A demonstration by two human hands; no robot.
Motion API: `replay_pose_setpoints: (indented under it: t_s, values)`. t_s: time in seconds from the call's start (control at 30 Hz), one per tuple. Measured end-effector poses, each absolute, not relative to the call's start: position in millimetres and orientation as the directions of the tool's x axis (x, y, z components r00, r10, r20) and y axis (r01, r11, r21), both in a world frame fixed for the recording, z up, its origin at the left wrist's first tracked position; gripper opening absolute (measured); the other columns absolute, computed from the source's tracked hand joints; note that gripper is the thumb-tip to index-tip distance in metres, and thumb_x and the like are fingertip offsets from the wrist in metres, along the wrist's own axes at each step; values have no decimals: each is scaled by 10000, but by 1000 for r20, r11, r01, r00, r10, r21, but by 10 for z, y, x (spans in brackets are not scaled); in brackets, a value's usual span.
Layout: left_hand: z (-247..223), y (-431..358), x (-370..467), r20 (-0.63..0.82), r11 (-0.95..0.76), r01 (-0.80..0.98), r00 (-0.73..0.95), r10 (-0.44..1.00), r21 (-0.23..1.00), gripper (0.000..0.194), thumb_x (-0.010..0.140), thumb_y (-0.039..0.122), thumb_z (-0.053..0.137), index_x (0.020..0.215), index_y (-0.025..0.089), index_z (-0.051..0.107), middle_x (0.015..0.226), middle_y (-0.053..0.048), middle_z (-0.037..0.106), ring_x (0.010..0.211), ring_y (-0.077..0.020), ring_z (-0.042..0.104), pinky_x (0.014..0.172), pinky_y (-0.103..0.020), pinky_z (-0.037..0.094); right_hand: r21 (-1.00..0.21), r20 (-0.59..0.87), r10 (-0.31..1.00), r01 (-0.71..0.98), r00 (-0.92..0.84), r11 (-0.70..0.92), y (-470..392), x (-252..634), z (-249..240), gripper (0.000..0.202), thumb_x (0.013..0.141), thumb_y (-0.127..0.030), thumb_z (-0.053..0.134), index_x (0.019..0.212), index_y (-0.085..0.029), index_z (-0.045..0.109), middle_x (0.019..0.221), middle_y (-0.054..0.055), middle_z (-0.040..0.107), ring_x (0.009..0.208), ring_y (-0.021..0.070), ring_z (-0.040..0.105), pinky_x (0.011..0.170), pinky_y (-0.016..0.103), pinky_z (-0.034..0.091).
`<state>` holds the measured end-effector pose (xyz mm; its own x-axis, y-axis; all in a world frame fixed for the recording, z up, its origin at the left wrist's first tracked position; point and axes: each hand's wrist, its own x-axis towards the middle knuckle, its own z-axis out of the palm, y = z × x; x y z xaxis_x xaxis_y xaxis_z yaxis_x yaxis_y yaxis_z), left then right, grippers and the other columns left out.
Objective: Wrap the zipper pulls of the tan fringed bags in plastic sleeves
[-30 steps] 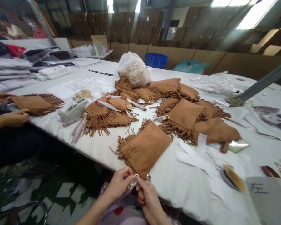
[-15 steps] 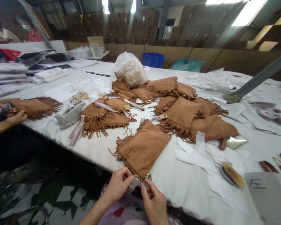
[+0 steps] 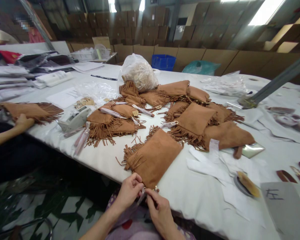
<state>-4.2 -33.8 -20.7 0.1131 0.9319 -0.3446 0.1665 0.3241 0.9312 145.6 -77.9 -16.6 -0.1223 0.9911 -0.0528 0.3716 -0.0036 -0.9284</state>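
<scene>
A brown suede pouch with fringe (image 3: 155,156) lies at the front edge of the table, its near corner pointing at me. My left hand (image 3: 130,191) is closed in a pinch at that corner, on a strap wrapped in thin plastic (image 3: 141,197). Beside it my right hand (image 3: 158,206) pinches the same wrapped strap, thumb and forefinger together. Small gold-coloured hardware (image 3: 155,188) shows at the corner just above my right fingers. The fingers partly hide where strap and pouch meet.
More fringed pouches (image 3: 196,120) are heaped mid-table, with a tape dispenser (image 3: 75,118) to their left. A brush (image 3: 247,185) and white paper strips lie at right. A metal post (image 3: 277,83) rises from the table. At left a co-worker's hand (image 3: 23,123) holds another pouch.
My hands have come closer together at the pouch's corner, the left slightly up and the right to the left. The co-worker's hand and pouch at left have shifted a little.
</scene>
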Motion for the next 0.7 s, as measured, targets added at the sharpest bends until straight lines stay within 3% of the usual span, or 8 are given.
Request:
replay_pose_setpoints:
  t_s: [0.17, 0.3, 0.37, 0.5, 0.7]
  values:
    - [-144, -462, -135, -348, 333, 123, 139, 927, 935, 241, 817, 415, 504, 856, 178, 498, 699, -8, 613, 587, -144, 586, 579, -254, 457, -915, -218, 975, 336, 51, -222, -906, 1527, -279, 384, 805, -497, 511, 777, -161, 695, 546, 28, 621, 479, 158, 550, 475, 240, 428]
    - [-117, -693, -310, -260, 194, 428, 102, 960, 883, 395, 641, 300, 726, 970, 198, 534, 885, -35, 624, 836, -210, 583, 763, -301, 449, -897, -338, 941, 312, -23, -315, -977, 1525, -308, 445, 793, -560, 485, 677, -167, 660, 468, -7, 535, 377, 127, 476, 400, 234, 351]
    - [-148, -780, -372, -211, 120, 554, 103, 972, 824, 383, 641, 278, 728, 972, 209, 549, 964, -51, 609, 936, -238, 551, 834, -331, 420, -899, -371, 927, 270, -57, -344, -969, 1497, -296, 458, 782, -586, 478, 706, -169, 652, 494, -10, 549, 367, 121, 477, 392, 230, 342]
    - [-250, -824, -411, -172, 56, 627, 126, 977, 777, 162, 820, 316, 545, 939, 207, 553, 946, -64, 591, 932, -235, 533, 831, -348, 403, -895, -427, 899, 192, -98, -404, -916, 1457, -259, 520, 744, -652, 476, 760, -159, 644, 570, 6, 602, 362, 107, 486, 393, 225, 349]
    - [-323, -823, -408, -153, 12, 672, 152, 976, 741, 179, 856, 349, 509, 954, 212, 569, 878, -53, 604, 847, -227, 534, 790, -337, 395, -884, -462, 882, 129, -94, -450, -911, 1463, -229, 579, 701, -683, 498, 842, -142, 650, 588, 12, 620, 348, 92, 463, 346, 207, 293]
